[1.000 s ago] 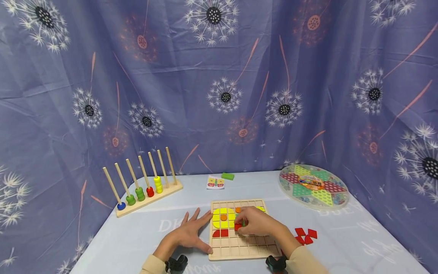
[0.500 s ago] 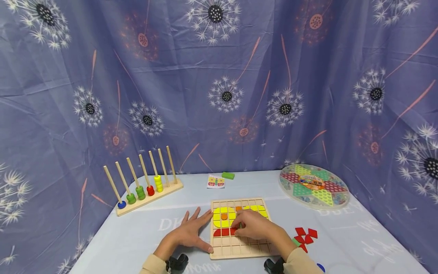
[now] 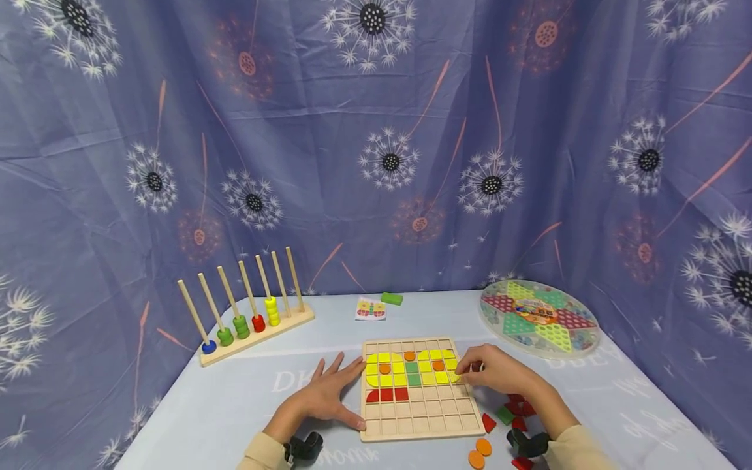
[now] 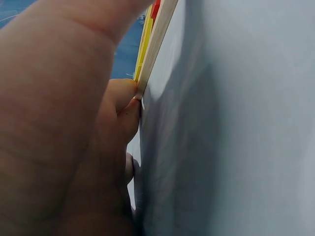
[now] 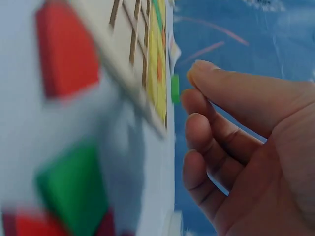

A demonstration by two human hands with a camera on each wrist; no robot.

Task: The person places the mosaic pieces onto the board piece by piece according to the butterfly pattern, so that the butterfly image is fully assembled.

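Observation:
A wooden grid board [image 3: 418, 411] lies on the table in the head view. In it sit yellow pieces [image 3: 399, 380] in two rounded groups, orange discs [image 3: 438, 366], green squares [image 3: 413, 373] and a row of red pieces [image 3: 386, 395]. My left hand [image 3: 325, 396] is spread along the board's left edge, thumb and fingertips touching the frame. Over the right edge hovers my right hand [image 3: 499, 370]. Its thumb and forefinger come together, with nothing visible between them in the right wrist view, and the other fingers are loosely bent.
Loose red pieces [image 3: 489, 423], a green piece [image 3: 504, 414] and orange discs [image 3: 476, 459] lie right of the board, partly under my right arm. Behind stand a peg rack with rings [image 3: 258, 335], a pattern card [image 3: 371, 309], a green block [image 3: 391, 298] and a round checkers board [image 3: 539, 320].
My right hand has left the red row, where a third red piece now sits in its cell, and moved right to the board's edge. The left hand stays in place.

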